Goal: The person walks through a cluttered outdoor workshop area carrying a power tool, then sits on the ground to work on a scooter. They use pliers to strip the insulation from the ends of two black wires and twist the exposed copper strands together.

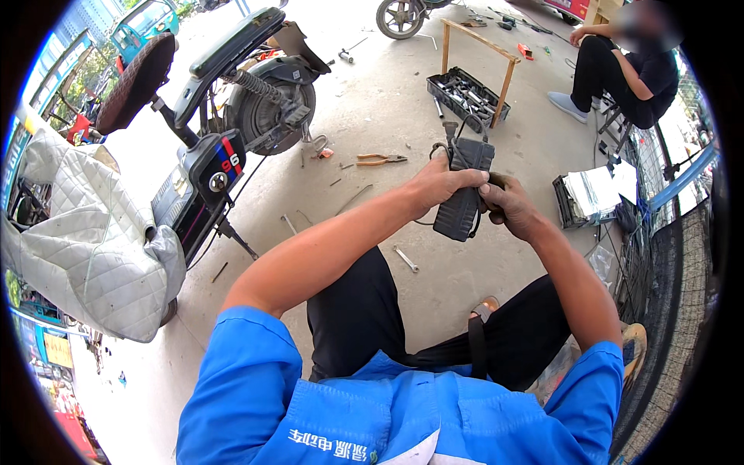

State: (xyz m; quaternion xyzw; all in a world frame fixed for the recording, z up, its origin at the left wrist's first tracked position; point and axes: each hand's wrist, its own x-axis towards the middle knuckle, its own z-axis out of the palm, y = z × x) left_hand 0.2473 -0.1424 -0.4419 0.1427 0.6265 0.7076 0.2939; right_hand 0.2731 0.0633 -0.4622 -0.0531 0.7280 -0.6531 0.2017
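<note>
In front of me, above the concrete floor, I hold a black ribbed charger (pixel 457 215) with cords coming from its far end. My left hand (pixel 447 184) is wrapped round its left side, the thumb lying across the top face. At the right edge, my right hand (pixel 511 203) is closed with its fingers curled against the casing; whether it also grips a cord there is hard to see. Beyond my left forearm lie pliers (pixel 381 160) with orange handles. A metal wrench (pixel 406 260) rests on the floor between my knees and the charger.
An electric scooter (pixel 221 167) with a grey quilted cover (pixel 85 232) stands at the left. Ahead, a black tool crate (pixel 500 116) full of tools sits by a wooden frame (pixel 504 89). A seated person (pixel 639 85) is at the far right, near a box of papers (pixel 570 205).
</note>
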